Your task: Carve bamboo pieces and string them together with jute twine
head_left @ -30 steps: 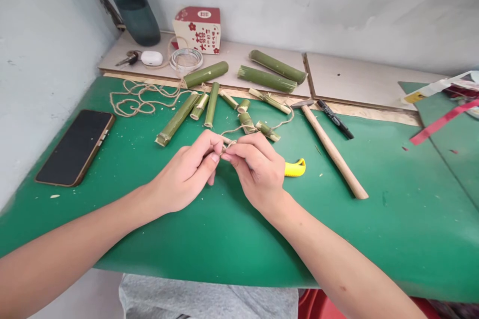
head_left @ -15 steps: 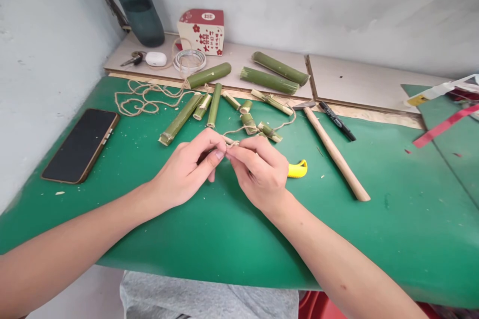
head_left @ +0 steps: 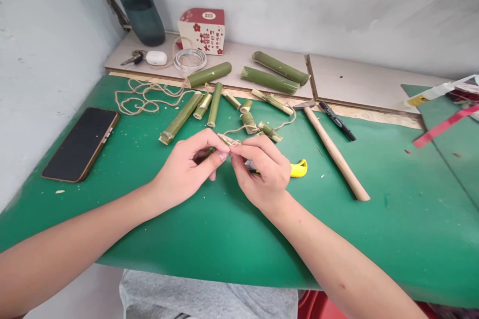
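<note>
My left hand and my right hand meet over the green mat, fingertips pinched together. Between them sits a small bamboo piece with brown twine wound on it. The twine runs back to short bamboo pieces lying just beyond my fingers. My left hand grips the small piece; my right thumb and forefinger pinch the twine at it. A yellow-handled knife lies on the mat right beside my right hand, partly hidden by it.
Split bamboo strips and thicker bamboo tubes lie at the back. A hammer, a black marker, a phone, loose twine, a tape roll, a red-and-white box and a dark bottle surround the mat.
My hands have stayed together and barely moved. My right fingers have curled in tighter on the twine, and the small bamboo piece shows a little more between my fingertips.
</note>
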Action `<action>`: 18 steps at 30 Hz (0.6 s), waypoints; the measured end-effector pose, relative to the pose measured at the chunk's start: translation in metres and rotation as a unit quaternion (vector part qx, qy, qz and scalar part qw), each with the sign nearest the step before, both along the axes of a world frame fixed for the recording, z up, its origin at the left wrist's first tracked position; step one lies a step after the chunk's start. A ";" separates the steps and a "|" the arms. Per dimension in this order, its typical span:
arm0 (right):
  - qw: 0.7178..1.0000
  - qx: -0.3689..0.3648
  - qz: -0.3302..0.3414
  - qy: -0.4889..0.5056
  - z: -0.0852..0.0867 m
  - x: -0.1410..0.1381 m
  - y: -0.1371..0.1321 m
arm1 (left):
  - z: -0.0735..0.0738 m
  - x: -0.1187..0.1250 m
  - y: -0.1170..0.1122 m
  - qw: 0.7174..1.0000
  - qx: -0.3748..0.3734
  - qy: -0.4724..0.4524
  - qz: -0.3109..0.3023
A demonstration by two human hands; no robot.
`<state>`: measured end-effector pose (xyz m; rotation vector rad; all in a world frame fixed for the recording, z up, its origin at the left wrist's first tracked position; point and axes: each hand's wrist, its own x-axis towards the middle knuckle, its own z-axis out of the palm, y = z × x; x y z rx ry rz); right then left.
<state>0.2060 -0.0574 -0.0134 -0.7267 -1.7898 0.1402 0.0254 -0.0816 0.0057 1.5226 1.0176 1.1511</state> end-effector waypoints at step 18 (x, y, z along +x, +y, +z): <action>0.996 -0.077 0.026 0.020 0.000 -0.006 -0.006 | 0.007 0.003 -0.001 0.998 -0.042 -0.034 0.033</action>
